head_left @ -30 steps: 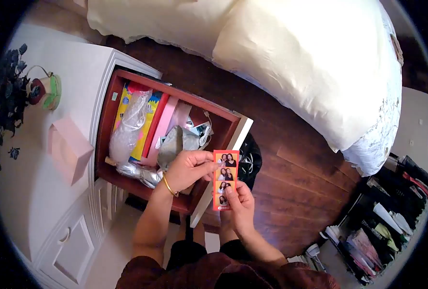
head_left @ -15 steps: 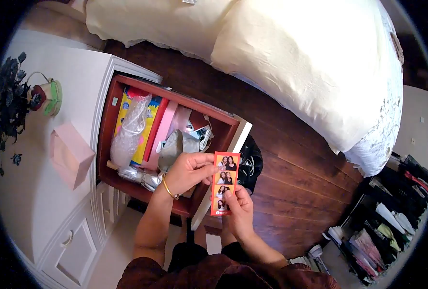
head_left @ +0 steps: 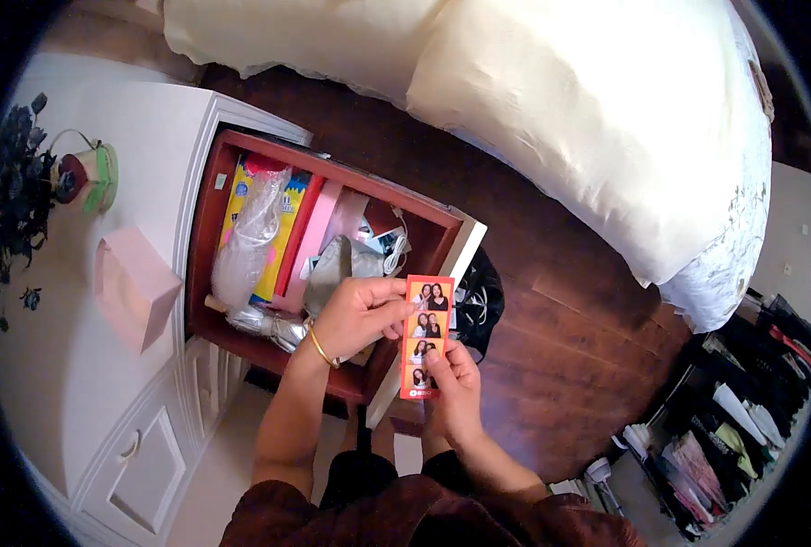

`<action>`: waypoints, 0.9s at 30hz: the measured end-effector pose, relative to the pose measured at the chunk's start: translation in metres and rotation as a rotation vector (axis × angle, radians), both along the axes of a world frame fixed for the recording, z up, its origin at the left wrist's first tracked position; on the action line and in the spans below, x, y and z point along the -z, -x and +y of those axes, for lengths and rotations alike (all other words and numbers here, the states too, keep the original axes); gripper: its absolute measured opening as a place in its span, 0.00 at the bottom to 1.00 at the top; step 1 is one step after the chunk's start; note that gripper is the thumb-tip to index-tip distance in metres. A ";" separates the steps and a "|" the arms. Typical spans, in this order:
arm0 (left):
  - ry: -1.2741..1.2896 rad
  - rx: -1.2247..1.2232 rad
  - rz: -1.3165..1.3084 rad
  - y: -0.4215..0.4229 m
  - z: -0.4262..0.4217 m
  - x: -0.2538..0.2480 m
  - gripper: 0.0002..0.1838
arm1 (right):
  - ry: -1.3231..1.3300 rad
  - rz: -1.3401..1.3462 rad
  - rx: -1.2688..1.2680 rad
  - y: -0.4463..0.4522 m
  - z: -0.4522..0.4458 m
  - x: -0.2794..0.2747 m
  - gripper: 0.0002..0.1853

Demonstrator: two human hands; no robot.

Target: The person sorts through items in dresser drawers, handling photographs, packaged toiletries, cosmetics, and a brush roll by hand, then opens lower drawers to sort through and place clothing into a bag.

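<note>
A narrow, red-bordered paper photo strip (head_left: pixel 426 336) with four orange-backed pictures of two people is held upright, just beyond the drawer's white front edge. The left hand (head_left: pixel 361 314) pinches its upper left edge; the right hand (head_left: pixel 458 392) grips the lower right, thumb flat across the pictures. Uneven pulling could crease the strip, the thumb could smudge it, and a loosened pinch might drop it to the dark brown wooden floor (head_left: pixel 569 337).

To the left, the open reddish-brown wooden drawer (head_left: pixel 208 219) holds a clear bubble-wrap bundle (head_left: pixel 241 251), a yellow-and-blue flat package (head_left: pixel 287 219) and a coiled white cable (head_left: pixel 393 255). Farther left, a pale pink box (head_left: pixel 154 305) sits on the white counter (head_left: pixel 150 118); a cream-covered bed (head_left: pixel 551 118) fills the far side.

Small white print runs along the strip's bottom edge — too small to read — and the package's lettering is partly covered, so illegible.
</note>
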State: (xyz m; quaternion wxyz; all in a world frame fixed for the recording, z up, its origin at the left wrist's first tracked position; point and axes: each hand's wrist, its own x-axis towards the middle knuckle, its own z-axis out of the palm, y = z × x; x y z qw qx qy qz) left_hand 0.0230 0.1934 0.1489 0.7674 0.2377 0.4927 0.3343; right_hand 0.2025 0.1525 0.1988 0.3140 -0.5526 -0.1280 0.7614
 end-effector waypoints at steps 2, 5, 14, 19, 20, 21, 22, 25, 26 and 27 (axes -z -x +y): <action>0.002 -0.012 -0.012 0.001 -0.001 0.001 0.14 | 0.017 -0.013 0.002 0.001 0.001 0.000 0.10; 0.006 -0.023 -0.022 0.002 0.000 0.000 0.14 | 0.009 -0.008 0.015 0.001 -0.003 0.006 0.12; -0.002 -0.012 -0.004 0.004 -0.002 0.006 0.15 | 0.009 0.017 0.045 -0.005 -0.011 0.017 0.17; 0.118 0.062 0.485 0.012 -0.010 0.049 0.17 | -0.042 -0.129 0.071 0.006 -0.011 0.023 0.22; 0.072 0.182 0.734 0.016 -0.014 0.062 0.18 | -0.045 -0.143 0.049 0.002 -0.015 0.028 0.23; 0.024 0.304 0.981 0.018 -0.019 0.076 0.20 | -0.047 -0.159 0.027 -0.002 -0.018 0.033 0.23; 0.026 0.304 1.072 0.018 -0.024 0.086 0.22 | -0.065 -0.151 0.006 -0.005 -0.019 0.036 0.23; -0.025 0.119 1.007 0.021 -0.026 0.096 0.22 | -0.112 -0.139 -0.091 -0.011 -0.024 0.039 0.23; 0.007 -0.022 0.927 0.026 -0.031 0.122 0.23 | -0.107 -0.137 -0.103 -0.012 -0.025 0.041 0.23; -0.007 -0.148 0.881 0.028 -0.027 0.131 0.26 | -0.103 -0.134 -0.115 -0.012 -0.025 0.042 0.23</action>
